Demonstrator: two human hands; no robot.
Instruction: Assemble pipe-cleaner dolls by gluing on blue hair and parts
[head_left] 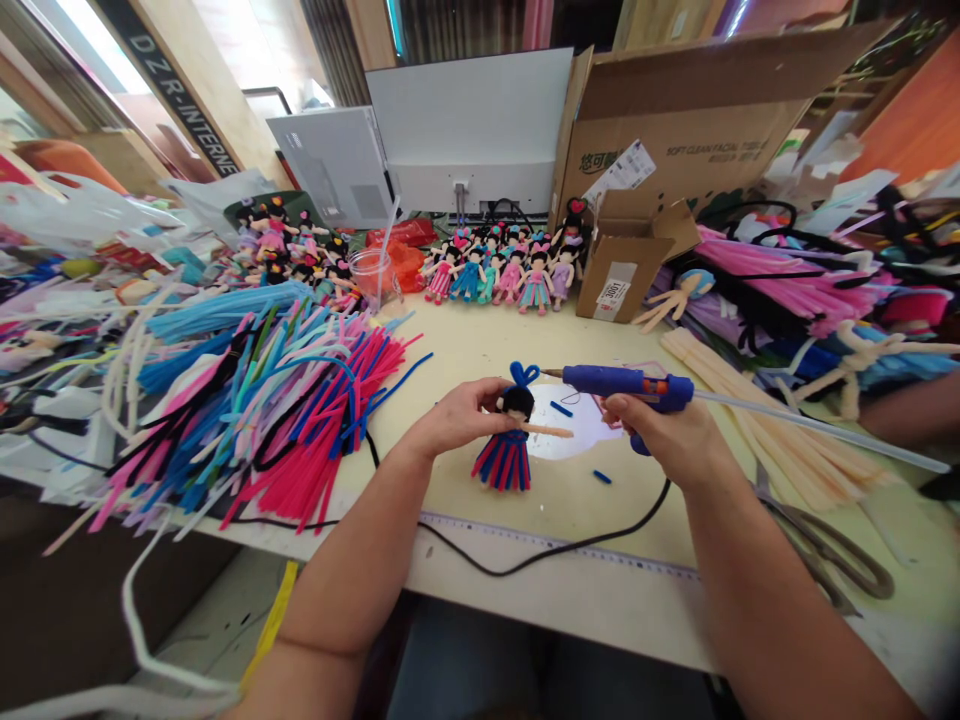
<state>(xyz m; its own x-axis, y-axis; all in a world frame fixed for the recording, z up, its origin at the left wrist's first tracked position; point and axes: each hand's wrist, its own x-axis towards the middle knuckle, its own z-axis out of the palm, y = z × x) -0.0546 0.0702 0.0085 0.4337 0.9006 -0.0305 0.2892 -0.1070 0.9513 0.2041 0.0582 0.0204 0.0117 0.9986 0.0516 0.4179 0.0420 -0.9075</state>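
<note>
Doll: in the head view, the small doll [513, 440] is upright over the tabletop [450, 345], with black hair, a blue loop on top, a pink-and-blue striped skirt and a peach arm sticking out to the right; whether the skirt touches the surface cannot be told.
Left hand: the left hand [463, 412] pinches the doll from its left, at head height.
Right hand: the right hand [669, 432], right of the doll, is wrapped around the handle of a blue glue gun [619, 384].
Nozzle: points left at the doll's blue loop, very near it; contact is unclear.
Glue stick: a long pale glue stick [825, 431] juts from the gun's back, away from the doll.
Scraps: two blue scraps [561, 409] lie right of the doll.
Cord: a black cord [517, 571] curves across the near side of the doll.
Scissors: the scissors [825, 545] lie well right of the doll.
Fuzzy sticks: a colourful pile of fuzzy sticks [300, 400] spreads left of the doll.
Finished dolls: a group of dolls [499, 275] sits beyond the doll, beside a small box [622, 265].
</note>
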